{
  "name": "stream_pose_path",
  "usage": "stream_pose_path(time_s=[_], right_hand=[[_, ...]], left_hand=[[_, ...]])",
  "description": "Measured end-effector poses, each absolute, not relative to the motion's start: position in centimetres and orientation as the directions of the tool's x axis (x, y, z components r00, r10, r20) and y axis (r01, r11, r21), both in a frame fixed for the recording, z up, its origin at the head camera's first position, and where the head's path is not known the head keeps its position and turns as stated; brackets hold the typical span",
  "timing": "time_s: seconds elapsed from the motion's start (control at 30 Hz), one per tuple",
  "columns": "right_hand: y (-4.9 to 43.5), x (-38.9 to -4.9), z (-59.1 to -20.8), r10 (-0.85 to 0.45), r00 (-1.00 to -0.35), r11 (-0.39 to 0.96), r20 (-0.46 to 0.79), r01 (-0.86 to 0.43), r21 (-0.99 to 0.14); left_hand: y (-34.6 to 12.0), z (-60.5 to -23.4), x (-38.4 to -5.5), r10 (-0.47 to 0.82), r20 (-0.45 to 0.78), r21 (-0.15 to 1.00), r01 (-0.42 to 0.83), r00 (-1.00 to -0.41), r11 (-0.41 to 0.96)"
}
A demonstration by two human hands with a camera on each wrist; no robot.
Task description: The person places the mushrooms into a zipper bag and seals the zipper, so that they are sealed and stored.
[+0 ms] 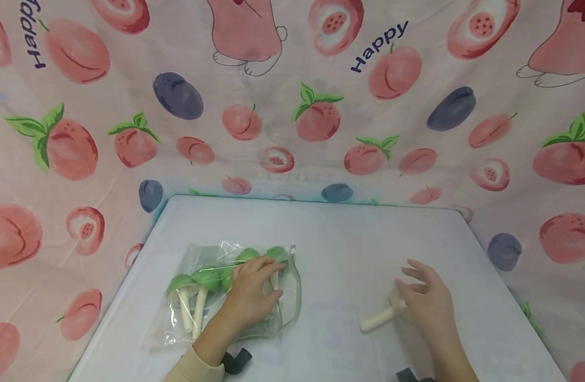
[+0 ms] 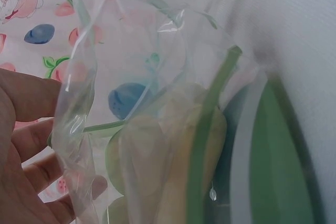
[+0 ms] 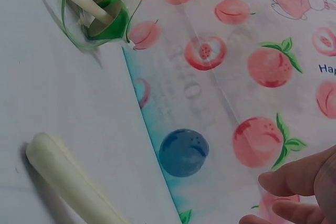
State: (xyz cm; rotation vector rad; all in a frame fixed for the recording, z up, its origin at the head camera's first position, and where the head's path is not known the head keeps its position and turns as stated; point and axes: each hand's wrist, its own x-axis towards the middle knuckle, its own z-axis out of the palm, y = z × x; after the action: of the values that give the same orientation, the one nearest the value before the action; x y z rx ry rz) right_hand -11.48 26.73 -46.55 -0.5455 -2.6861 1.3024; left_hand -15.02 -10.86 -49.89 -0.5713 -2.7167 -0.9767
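A clear plastic bag (image 1: 170, 331) with green trim lies on the left half of the table. In it are several toy mushrooms (image 1: 207, 278) with green caps and cream stems. My left hand (image 1: 251, 289) rests on the bag with fingers spread; in the left wrist view, fingers touch the bag's film (image 2: 79, 114). On the right lies a loose cream mushroom-shaped piece (image 1: 379, 320), its far end partly hidden by my right hand (image 1: 431, 302). That hand hovers beside it, fingers loosely bent. The right wrist view shows the pale stem (image 3: 68, 177) apart from the fingers.
The white table (image 1: 321, 239) ends at a hanging fruit-print cloth (image 1: 273, 106) behind and on both sides. Black wrist mounts (image 1: 237, 362) show near both wrists at the front.
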Motion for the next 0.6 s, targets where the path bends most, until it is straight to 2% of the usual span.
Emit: stream_pose_path(time_s=[0.17,0.6], right_hand=[[27.5,-11.2,-46.7,0.39,-0.92,0.576,-0.041,0.278,-0.769],[28.6,-11.0,-47.6,0.468,-0.878,0.559,-0.103,0.385,-0.735]], left_hand=[[-10.8,-49.9,-15.0,0.29,0.316,0.566,0.425,-0.903,0.706],[-10.8,-49.9,-15.0,0.286,0.311,0.568,0.418,-0.906,0.709]])
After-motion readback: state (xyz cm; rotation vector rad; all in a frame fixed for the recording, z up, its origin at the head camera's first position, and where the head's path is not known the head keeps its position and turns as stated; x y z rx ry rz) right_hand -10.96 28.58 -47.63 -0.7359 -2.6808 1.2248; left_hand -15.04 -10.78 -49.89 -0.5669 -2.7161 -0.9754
